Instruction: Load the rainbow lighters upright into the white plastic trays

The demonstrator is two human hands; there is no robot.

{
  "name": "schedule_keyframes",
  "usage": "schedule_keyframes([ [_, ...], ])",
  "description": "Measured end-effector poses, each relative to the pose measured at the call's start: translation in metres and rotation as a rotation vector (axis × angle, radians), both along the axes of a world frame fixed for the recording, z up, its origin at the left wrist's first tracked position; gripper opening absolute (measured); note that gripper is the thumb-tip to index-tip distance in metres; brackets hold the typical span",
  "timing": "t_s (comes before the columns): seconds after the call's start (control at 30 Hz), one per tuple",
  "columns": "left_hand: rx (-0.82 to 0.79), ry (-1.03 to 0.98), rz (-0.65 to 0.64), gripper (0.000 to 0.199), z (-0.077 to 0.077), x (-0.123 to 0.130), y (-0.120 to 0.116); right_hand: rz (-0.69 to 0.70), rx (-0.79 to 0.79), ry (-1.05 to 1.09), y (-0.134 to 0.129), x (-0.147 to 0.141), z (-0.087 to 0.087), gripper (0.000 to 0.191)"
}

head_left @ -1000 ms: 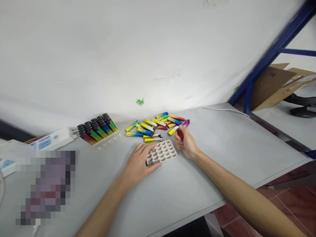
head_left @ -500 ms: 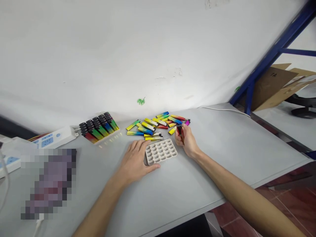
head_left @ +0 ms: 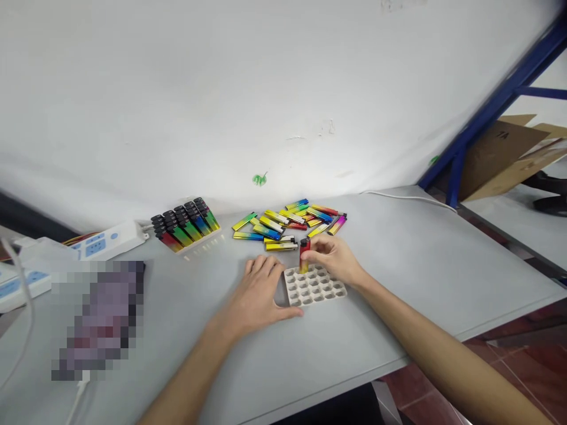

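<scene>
A red and yellow lighter (head_left: 304,255) with a black top stands upright in the grip of my right hand (head_left: 334,257). Its lower end is at the back row of holes in a pale tray (head_left: 315,287); whether it has entered a hole I cannot tell. My left hand (head_left: 261,293) lies on the table with fingers and thumb spread around the tray's left side, holding nothing. Behind the tray, several loose lighters (head_left: 279,227) in yellow, blue, green, red and pink lie in a heap.
Back left, a second tray (head_left: 201,242) holds rows of upright lighters (head_left: 183,224). Beside it lie a white power strip (head_left: 106,239) and a blurred-out object (head_left: 100,319) with a white cable. A thin white cable (head_left: 407,196) runs along the wall. Cardboard boxes (head_left: 500,153) stand behind a blue frame (head_left: 476,112).
My right hand has brought the red lighter from beside the heap to the tray's back row, turning it upright. The tray appears shifted right from my left hand. The view has turned slightly.
</scene>
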State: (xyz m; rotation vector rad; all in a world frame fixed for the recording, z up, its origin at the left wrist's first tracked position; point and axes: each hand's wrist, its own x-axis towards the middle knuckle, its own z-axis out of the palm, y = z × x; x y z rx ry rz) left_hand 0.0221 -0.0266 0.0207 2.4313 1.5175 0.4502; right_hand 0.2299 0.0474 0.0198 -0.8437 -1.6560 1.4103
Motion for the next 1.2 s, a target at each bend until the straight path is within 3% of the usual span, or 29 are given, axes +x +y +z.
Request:
schedule_keyframes([
  [0.17,0.0,0.013,-0.002,0.07,0.001,0.001,-0.001,-0.106,0.151,-0.2,-0.002,-0.001,-0.007,0.028],
  [0.37,-0.001,0.012,-0.017,0.071,-0.001,0.001,-0.001,-0.102,0.385,-0.335,-0.005,0.001,-0.005,0.027],
  [0.77,-0.06,-0.063,-0.017,0.068,-0.002,0.005,0.004,-0.026,0.664,-0.494,-0.009,0.0,-0.009,0.03],
  [1.2,-0.067,-0.113,0.0,0.065,-0.001,0.005,0.004,-0.057,0.652,-0.575,-0.008,0.002,0.0,0.03],
])
